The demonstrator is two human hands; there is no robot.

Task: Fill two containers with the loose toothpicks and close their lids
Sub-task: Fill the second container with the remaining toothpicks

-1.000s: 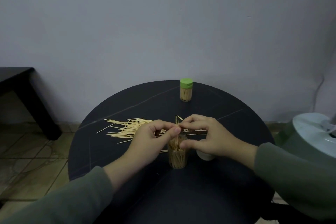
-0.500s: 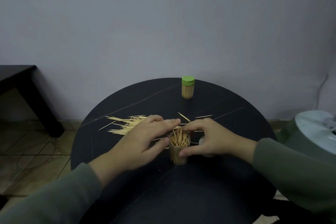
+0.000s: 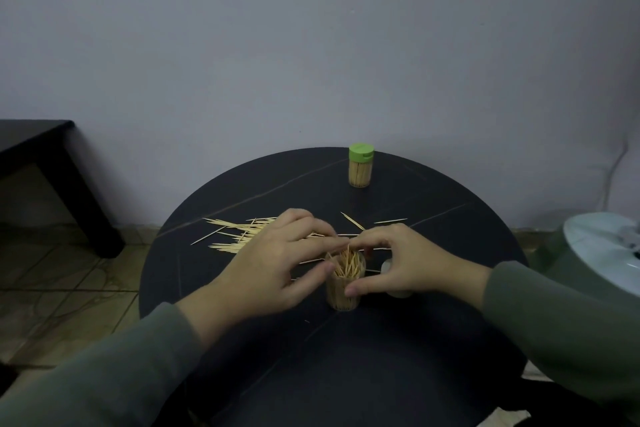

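Open container point(image 3: 344, 282): clear cup at lower centre of the frame, upright on the round table point(image 3: 450, 204), toothpicks standing in it at mixed angles, lid off.
Right hand point(image 3: 405, 262): thumb and curled fingers grip the open container's wall and rim.
Left hand point(image 3: 277, 262): fingers extended and relaxed just left of the rim; holds nothing visible.
Loose toothpicks point(image 3: 235, 236): scattered pile at centre left, partly behind the left hand.
Closed container point(image 3: 361, 166): green lid on, upper centre.
White cap point(image 3: 398, 293): mostly hidden behind the right hand; likely the missing lid.
Handling: toothpicks are light, stiff, sharp-tipped and roll easily; pinch small aligned bundles at mid-length. The cup is light and tips readily; hold its wall low.
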